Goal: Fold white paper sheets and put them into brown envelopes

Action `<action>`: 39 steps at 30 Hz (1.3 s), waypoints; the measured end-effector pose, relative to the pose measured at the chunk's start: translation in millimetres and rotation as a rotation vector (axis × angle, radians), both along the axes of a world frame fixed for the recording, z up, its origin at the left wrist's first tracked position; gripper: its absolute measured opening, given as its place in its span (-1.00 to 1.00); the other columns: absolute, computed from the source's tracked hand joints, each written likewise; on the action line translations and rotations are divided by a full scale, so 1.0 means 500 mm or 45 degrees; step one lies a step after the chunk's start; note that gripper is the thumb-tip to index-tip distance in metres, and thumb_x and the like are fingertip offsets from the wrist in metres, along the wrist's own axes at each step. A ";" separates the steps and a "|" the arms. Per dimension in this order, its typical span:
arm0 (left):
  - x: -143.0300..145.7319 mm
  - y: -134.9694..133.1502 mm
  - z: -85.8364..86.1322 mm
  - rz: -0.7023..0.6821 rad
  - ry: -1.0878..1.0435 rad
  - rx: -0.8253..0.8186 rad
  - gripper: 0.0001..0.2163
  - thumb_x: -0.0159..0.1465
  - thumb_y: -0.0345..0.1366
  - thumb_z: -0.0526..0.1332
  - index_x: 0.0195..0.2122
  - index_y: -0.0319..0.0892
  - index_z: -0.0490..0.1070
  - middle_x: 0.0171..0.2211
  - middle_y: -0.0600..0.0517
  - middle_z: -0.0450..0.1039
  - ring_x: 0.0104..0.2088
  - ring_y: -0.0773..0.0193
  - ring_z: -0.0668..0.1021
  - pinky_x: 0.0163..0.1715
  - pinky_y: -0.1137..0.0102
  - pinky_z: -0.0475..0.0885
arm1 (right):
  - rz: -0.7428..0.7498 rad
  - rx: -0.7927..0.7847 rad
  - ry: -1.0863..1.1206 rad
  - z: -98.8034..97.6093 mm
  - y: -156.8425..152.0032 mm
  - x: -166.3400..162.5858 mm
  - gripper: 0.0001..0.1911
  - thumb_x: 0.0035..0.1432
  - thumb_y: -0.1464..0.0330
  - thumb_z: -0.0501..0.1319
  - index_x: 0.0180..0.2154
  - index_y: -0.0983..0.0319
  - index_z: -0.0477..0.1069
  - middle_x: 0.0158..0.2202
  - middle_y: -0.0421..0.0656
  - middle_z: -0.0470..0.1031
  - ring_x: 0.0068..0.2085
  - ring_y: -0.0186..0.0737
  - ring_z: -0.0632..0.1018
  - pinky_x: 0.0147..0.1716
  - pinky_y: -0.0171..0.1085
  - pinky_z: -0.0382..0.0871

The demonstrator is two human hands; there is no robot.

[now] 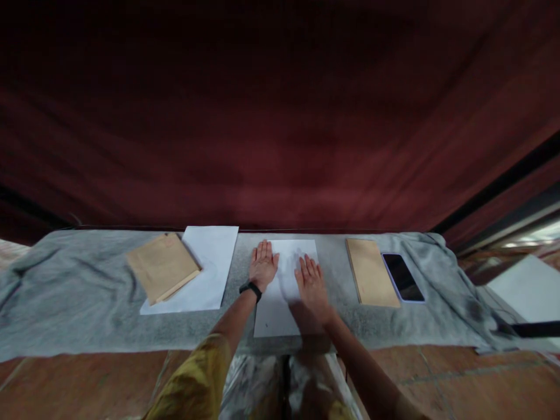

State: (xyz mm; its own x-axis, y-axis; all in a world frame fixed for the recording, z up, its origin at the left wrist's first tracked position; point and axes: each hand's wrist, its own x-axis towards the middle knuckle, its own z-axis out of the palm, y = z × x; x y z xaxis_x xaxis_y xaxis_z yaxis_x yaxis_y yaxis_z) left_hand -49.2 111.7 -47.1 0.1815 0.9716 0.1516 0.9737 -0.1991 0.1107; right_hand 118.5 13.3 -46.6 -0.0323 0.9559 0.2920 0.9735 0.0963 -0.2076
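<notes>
A white sheet of paper [280,303] lies in the middle of a table covered with grey cloth [79,303]. My left hand [263,263] lies flat and open on the sheet's upper left edge, a black band on its wrist. My right hand [312,283] rests flat and open on the sheet's right side, fingers stretched forward. Neither hand holds anything.
To the left, a stack of brown envelopes [163,266] lies on larger white paper [210,274]. To the right sit another brown envelope stack [371,272] and a dark phone [403,277]. A dark red curtain [280,128] hangs behind. A white board [527,289] stands at far right.
</notes>
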 end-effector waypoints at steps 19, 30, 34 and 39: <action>-0.003 0.002 -0.008 0.008 -0.027 0.029 -0.40 0.48 -0.08 -0.19 0.42 -0.36 0.06 0.42 -0.20 0.06 0.44 0.06 0.10 0.41 0.10 -0.04 | -0.234 -0.014 -0.040 -0.041 0.142 0.084 -0.33 0.45 0.13 -0.17 0.39 0.41 0.06 0.39 0.14 0.16 0.38 0.10 0.20 0.34 0.13 -0.02; 0.001 -0.003 0.001 0.009 -0.028 0.012 -0.40 0.47 -0.11 -0.16 0.42 -0.40 0.04 0.41 -0.24 0.06 0.43 0.03 0.11 0.40 0.08 -0.03 | -0.018 0.086 -0.028 -0.027 0.018 -0.008 -0.42 0.44 0.23 -0.08 0.39 0.28 0.13 0.42 0.05 0.11 0.38 0.10 0.22 0.32 0.09 0.06; -0.004 -0.003 0.013 -0.013 -0.041 0.006 -0.42 0.47 -0.13 -0.16 0.43 -0.33 0.04 0.40 -0.21 0.11 0.42 0.06 0.14 0.40 0.08 -0.02 | 0.027 0.014 -0.007 -0.030 -0.056 -0.041 -0.45 0.42 0.22 -0.01 0.36 0.20 0.20 0.41 0.02 0.16 0.37 0.07 0.24 0.33 0.09 0.03; 0.013 -0.062 0.025 0.046 -0.053 -0.003 -0.43 0.48 -0.15 -0.20 0.41 -0.38 0.08 0.40 -0.23 0.09 0.43 0.01 0.10 0.40 0.04 -0.04 | -0.068 0.047 -0.027 -0.033 -0.084 -0.006 -0.43 0.44 0.24 -0.02 0.38 0.27 0.14 0.40 0.11 0.15 0.37 0.09 0.24 0.31 0.11 0.06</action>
